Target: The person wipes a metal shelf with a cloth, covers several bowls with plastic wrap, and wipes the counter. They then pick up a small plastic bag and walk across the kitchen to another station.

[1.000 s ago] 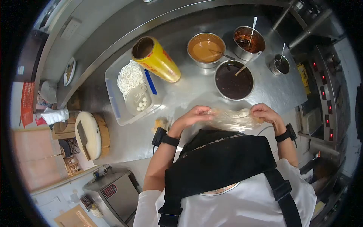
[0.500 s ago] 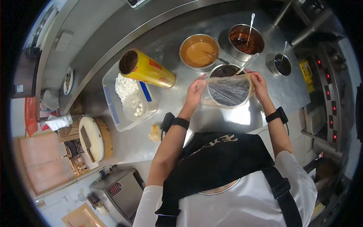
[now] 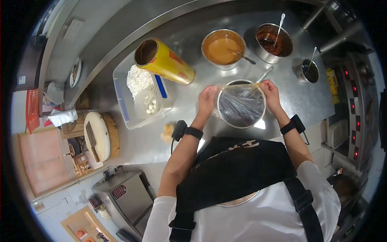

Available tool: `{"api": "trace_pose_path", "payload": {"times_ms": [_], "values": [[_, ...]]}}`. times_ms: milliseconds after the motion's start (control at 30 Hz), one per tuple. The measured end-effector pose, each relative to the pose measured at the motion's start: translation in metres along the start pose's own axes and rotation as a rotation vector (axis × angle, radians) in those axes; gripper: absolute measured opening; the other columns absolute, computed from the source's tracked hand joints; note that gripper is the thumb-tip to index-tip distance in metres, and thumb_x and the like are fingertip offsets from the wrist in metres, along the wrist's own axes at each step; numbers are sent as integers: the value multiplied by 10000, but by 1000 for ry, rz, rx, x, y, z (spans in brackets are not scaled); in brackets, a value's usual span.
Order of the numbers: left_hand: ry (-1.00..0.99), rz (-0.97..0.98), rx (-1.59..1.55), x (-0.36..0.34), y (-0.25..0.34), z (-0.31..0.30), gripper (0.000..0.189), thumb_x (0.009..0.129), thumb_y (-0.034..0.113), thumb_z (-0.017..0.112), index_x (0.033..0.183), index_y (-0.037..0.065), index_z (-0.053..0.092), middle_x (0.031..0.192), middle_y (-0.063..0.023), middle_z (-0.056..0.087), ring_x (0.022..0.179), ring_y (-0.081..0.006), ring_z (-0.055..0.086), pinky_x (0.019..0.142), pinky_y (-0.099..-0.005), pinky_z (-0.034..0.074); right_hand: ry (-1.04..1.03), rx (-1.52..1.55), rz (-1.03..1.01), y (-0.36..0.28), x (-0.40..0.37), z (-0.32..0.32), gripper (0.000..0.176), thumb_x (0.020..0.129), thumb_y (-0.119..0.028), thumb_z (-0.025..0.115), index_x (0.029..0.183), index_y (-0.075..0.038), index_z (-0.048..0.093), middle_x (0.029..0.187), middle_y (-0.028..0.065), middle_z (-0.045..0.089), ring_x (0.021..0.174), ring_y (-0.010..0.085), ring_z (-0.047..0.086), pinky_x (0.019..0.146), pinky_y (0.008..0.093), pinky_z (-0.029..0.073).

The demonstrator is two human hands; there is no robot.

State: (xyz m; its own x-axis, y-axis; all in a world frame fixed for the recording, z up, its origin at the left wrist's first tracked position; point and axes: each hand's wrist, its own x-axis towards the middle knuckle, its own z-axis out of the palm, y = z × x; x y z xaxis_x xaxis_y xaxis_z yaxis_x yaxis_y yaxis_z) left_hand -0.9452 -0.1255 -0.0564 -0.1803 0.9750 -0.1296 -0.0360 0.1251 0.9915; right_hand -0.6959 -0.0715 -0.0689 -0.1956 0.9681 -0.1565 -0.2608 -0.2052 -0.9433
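Clear cling film covers most of a round metal pot of dark sauce in front of me. My left hand pinches the film at the pot's left side. My right hand grips its far right edge, close to a spoon handle that sticks out at the back of the pot. The film hangs in creases over the near part of the pot, and a strip of dark sauce shows at the far rim. Both hands have their fingers closed on the film.
Behind stand a bowl of orange-brown sauce, a pot of red chilli sauce and a small pot, each with a spoon. To the left, a yellow roll leans over a plastic bin holding white noodle-like strands. A cleaver lies on a round chopping board.
Both hands have drawn the film back over the pot, so more of it is covered. The view has shifted slightly, and the film now lies nearer the rim.
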Motion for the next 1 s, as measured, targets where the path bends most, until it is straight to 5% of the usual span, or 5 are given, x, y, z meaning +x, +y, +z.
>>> {"api": "trace_pose_path", "payload": {"times_ms": [167,400,600,767,1000], "values": [[30,20,-47,-12,-4,-19,190,862,194,487,864,23,569,781,5,582,689,-50,510,620,-192,424,-83,-59,82,12,-6,34,120,841,-142,506,838,-27,539,737,-15,539,673,51,479,622,184,398],[70,-362,-209,-18,-36,-49,197,860,192,488,889,13,565,771,-21,595,635,-90,538,592,-213,461,-96,-116,272,65,-1,42,144,829,-130,494,854,-2,556,773,21,557,698,89,499,645,207,408],[456,79,265,-113,5,-74,166,802,113,539,944,32,568,940,-124,557,898,-192,525,784,-311,409,134,-265,131,60,-50,8,218,848,-218,455,864,-21,546,718,34,539,627,106,495,560,238,409],[786,77,1197,-172,21,-116,509,626,109,678,1094,67,484,1100,-164,457,1009,-299,436,875,-362,341,-229,-223,780,-3,-115,44,205,839,-136,419,982,7,455,732,88,560,641,146,583,488,193,442],[625,-84,528,-184,-36,-158,483,657,45,578,1117,37,432,1125,-142,456,1050,-266,436,880,-338,342,-296,-134,650,4,-110,80,324,781,-19,431,1098,26,384,848,99,566,805,203,597,610,232,485]]}}
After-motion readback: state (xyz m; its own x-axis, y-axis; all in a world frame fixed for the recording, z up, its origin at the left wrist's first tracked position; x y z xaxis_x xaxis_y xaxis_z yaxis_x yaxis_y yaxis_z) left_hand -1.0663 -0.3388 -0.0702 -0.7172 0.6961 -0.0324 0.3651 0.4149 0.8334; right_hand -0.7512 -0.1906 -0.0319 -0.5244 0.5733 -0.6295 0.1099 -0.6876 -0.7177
